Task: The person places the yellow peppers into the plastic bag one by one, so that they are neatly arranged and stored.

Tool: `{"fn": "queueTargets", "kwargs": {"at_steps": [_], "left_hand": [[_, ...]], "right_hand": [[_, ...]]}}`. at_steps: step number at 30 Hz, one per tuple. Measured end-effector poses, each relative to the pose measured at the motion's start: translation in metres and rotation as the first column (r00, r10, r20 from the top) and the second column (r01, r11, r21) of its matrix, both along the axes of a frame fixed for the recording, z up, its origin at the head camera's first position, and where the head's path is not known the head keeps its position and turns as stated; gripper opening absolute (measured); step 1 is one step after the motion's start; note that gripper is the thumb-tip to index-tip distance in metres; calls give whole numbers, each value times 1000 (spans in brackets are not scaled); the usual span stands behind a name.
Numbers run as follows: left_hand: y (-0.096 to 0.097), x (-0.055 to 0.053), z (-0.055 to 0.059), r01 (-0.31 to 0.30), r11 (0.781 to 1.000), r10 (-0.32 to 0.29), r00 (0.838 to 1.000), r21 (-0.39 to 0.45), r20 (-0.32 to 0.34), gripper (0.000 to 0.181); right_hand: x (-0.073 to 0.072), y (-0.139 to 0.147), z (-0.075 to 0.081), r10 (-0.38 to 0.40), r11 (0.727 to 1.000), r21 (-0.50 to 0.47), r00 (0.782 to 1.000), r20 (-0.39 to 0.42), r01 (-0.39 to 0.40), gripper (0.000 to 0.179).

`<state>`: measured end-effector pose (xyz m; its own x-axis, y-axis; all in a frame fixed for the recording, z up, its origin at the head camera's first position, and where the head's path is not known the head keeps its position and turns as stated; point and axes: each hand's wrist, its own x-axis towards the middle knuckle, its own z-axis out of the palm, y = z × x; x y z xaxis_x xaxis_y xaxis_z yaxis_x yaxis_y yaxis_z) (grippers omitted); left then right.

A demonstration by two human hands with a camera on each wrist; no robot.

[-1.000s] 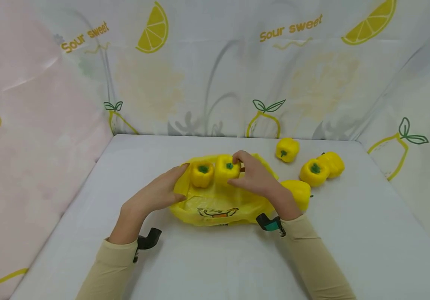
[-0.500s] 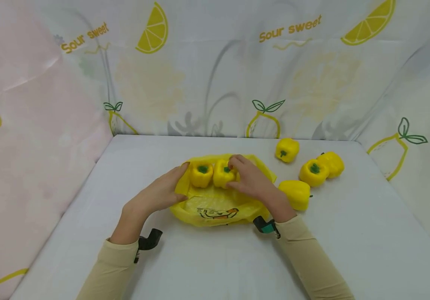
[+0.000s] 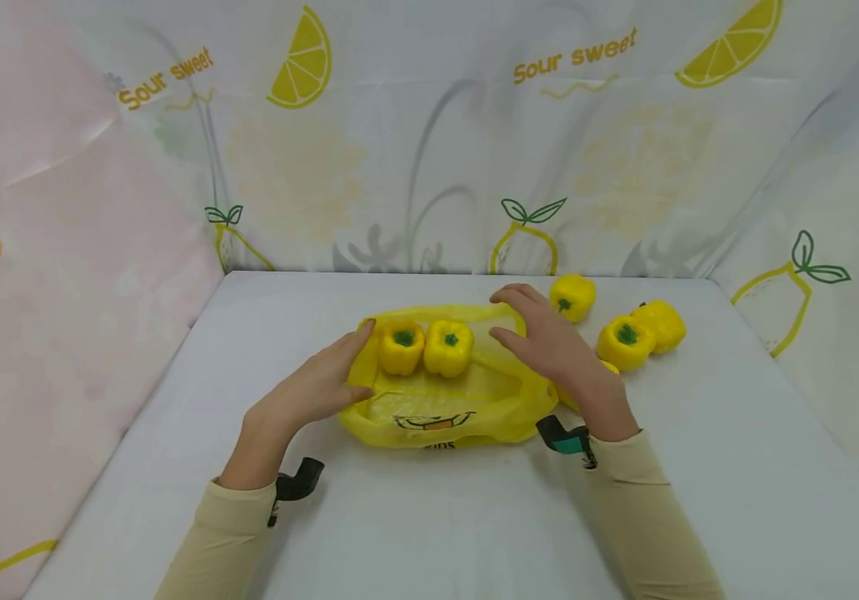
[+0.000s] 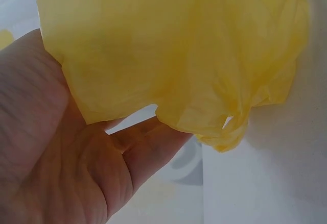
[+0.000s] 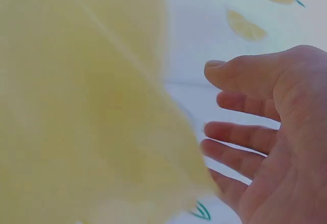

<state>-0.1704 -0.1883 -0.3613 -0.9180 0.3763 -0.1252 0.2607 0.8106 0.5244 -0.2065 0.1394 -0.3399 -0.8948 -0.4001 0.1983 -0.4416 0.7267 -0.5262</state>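
Note:
An open yellow plastic bag (image 3: 436, 408) with a printed design lies mid-table. Inside it, two yellow bell peppers, a left one (image 3: 402, 347) and a right one (image 3: 448, 348), sit side by side with green stems up. My left hand (image 3: 317, 379) is at the bag's left rim, thumb and fingers spread apart. In the left wrist view, the thin plastic (image 4: 168, 45) hangs in front of its fingertips and hides them. My right hand (image 3: 552, 342) holds nothing and hovers by the bag's right rim, fingers apart, as the right wrist view also shows.
Several more yellow bell peppers lie to the right: one at the back (image 3: 573, 297), a touching pair with a nearer pepper (image 3: 626, 342) and a farther one (image 3: 661, 325), and one mostly hidden behind my right wrist. A lemon-print cloth (image 3: 429, 150) hangs behind the white table (image 3: 429, 525).
My right hand lowered a bell pepper into the bag beside the other one, let go of it and moved right to the rim. The left hand has barely moved.

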Motion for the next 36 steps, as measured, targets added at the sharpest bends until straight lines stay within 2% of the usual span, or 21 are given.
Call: {"fn": "queueTargets", "kwargs": {"at_steps": [4, 6, 8, 12, 16, 19, 25, 27, 30, 32, 36], "left_hand": [[0, 0, 0, -1, 1000, 1, 1000, 4, 0, 95], [0, 0, 0, -1, 1000, 1, 1000, 5, 0, 95], [0, 0, 0, -2, 1000, 2, 1000, 2, 3, 95], [0, 0, -1, -2, 1000, 2, 1000, -11, 3, 94], [0, -1, -1, -1, 1000, 1, 1000, -18, 3, 93], [0, -2, -1, -1, 1000, 1, 1000, -18, 5, 93], [0, -1, 0, -2, 1000, 2, 1000, -17, 10, 92], [1, -1, -1, -5, 1000, 5, 1000, -16, 12, 92], [0, -1, -1, -7, 1000, 7, 1000, -16, 15, 91], [0, -1, -2, -7, 1000, 7, 1000, -15, 15, 91], [1, -1, -2, -3, 1000, 3, 1000, -15, 7, 91]], "right_hand": [[0, 25, 7, -40, 999, -2, 998, 46, 41, 48], [1, 38, 10, -62, 998, 30, 992, 110, 59, 54], [2, 50, 12, -84, 995, 76, 977, 196, 71, 60], [5, 68, 14, -114, 984, 172, 927, 357, 55, 69], [7, 81, 15, -115, 975, 222, 877, 466, 9, 72], [9, 88, 14, -141, 961, 278, 842, 521, -10, 74], [11, 95, 9, -271, 902, 431, 768, 581, -8, 86], [10, 97, 5, -292, 897, 442, 749, 595, -1, 89], [10, 98, 1, -299, 910, 414, 726, 620, 20, 90], [8, 98, -1, -282, 927, 373, 729, 623, 39, 89], [3, 98, -1, -249, 950, 304, 777, 578, 78, 85]]}}
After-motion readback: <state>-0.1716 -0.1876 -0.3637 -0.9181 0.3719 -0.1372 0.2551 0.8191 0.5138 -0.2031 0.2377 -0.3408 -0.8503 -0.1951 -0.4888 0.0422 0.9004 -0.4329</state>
